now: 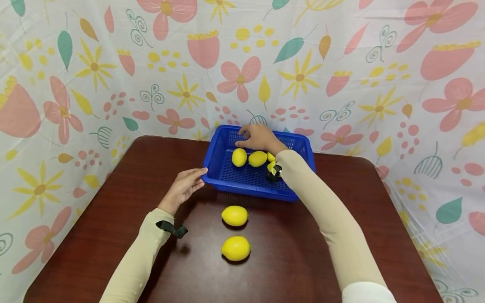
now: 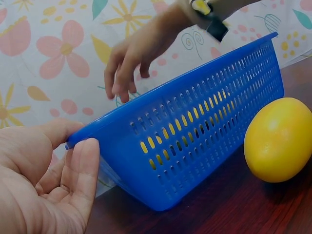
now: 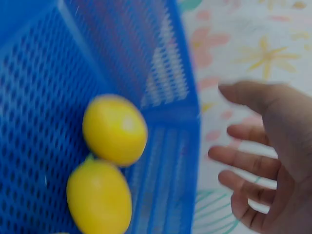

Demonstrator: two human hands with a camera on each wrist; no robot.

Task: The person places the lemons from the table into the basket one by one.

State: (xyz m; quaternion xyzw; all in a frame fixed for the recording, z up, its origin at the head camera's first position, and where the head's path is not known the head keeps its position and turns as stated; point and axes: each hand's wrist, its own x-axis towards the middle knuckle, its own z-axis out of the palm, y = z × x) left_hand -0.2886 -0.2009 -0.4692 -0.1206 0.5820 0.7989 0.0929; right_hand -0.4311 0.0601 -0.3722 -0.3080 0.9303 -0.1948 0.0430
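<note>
A blue plastic basket (image 1: 250,192) with slotted walls stands at the back of the table with several lemons (image 1: 239,157) inside. My left hand (image 1: 183,187) pinches the basket's near left corner, its thumb over the rim and its fingers beneath, as the left wrist view shows. Above the basket hovers my right hand (image 1: 257,136), its fingers loosely bent and nothing between them. In the right wrist view that hand (image 3: 273,161) appears apart from the lemons. Two more lemons lie on the table in front of the basket, one lemon (image 1: 235,216) closer to it and another lemon (image 1: 236,248) nearer me.
The dark reddish-brown table (image 1: 295,252) spreads out on both sides of the basket. A flower-printed cloth (image 1: 242,50) hangs close behind it and along the sides. Each wrist wears a black strap (image 1: 172,228).
</note>
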